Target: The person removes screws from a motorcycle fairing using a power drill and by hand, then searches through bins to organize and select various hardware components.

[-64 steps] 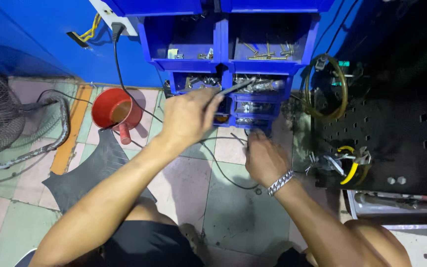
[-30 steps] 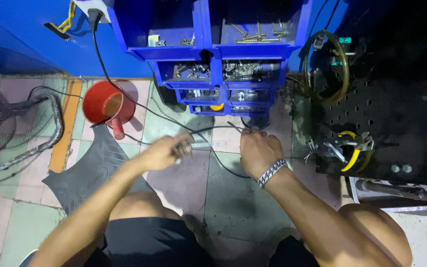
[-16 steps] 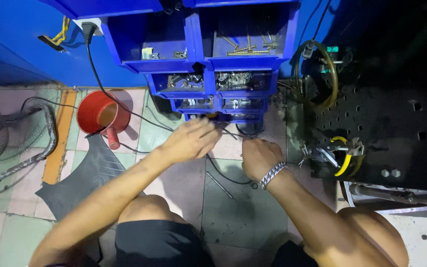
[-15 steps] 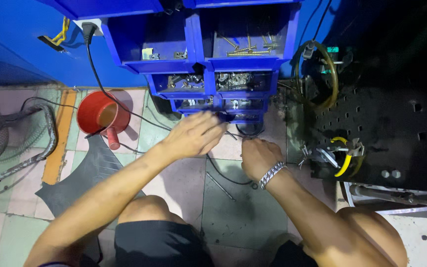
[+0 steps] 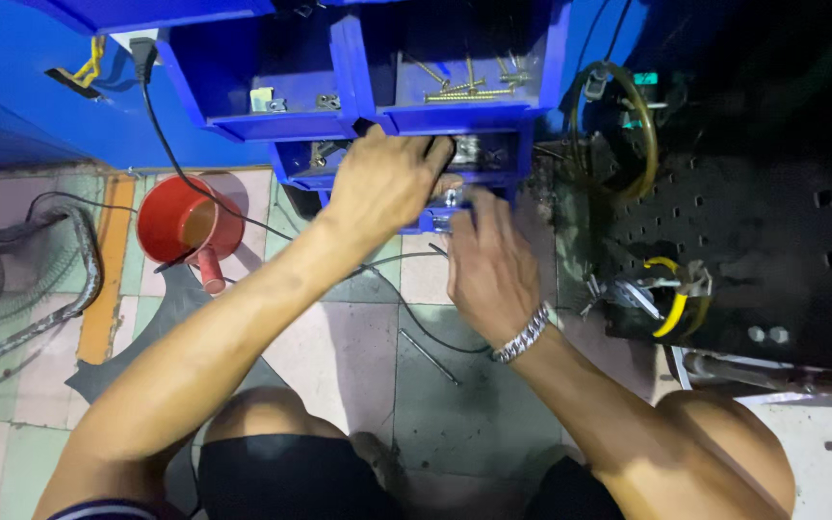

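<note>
Tiled floor; stacked blue plastic bins (image 5: 455,116) hold brass screws (image 5: 464,91). Left hand (image 5: 387,183) and right hand (image 5: 488,265) reach into a lower bin, grips unclear.

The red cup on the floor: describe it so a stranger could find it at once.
Start at the stack of blue parts bins against the blue wall and look down to the tiled floor on their left. There, beyond the left hand and forearm, stands the red cup, open side up, beside a black cable. It is the only red thing in view, round, with a stubby handle.
</note>
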